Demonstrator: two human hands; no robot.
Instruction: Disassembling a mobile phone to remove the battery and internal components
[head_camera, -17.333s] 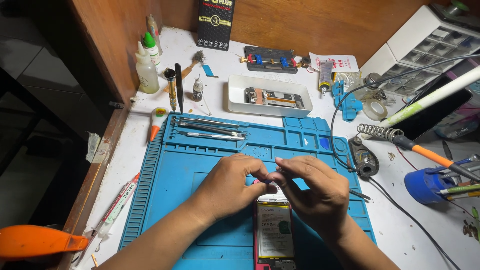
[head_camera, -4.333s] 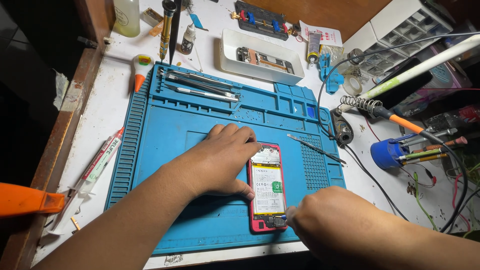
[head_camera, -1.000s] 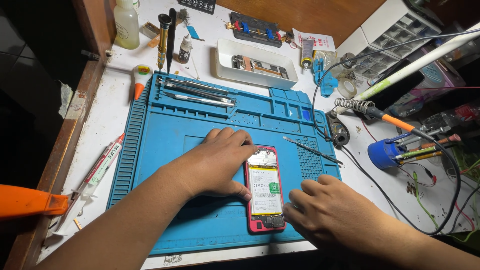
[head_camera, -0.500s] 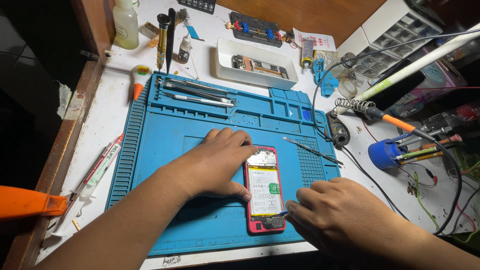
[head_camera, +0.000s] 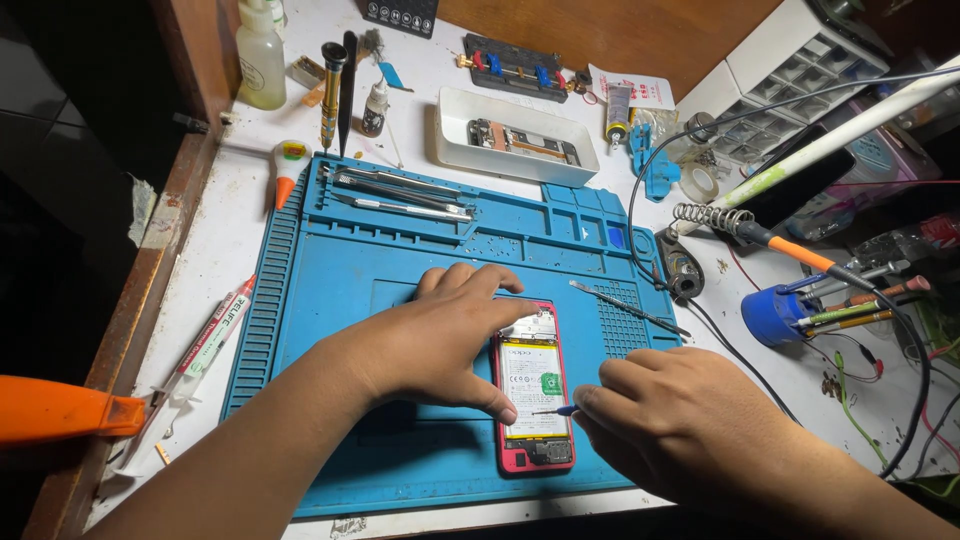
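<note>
A phone (head_camera: 535, 388) with a red frame lies open on the blue work mat (head_camera: 330, 290), its white-labelled battery showing. My left hand (head_camera: 440, 335) rests flat on the mat and presses against the phone's left edge, thumb beside the battery. My right hand (head_camera: 680, 415) is at the phone's right side and pinches a thin small screwdriver (head_camera: 555, 410), whose tip points left onto the lower part of the battery area.
Tweezers (head_camera: 400, 195) lie in the mat's top tray, and a metal pry tool (head_camera: 625, 305) on its right part. A white tray (head_camera: 515, 150) with a circuit board stands behind. A soldering iron (head_camera: 790, 250), blue holder (head_camera: 770, 315), bottles and a syringe (head_camera: 205, 345) surround the mat.
My right hand has shifted slightly up along the phone's right side with the screwdriver tip now over the lower battery area. The left hand stays on the phone.
</note>
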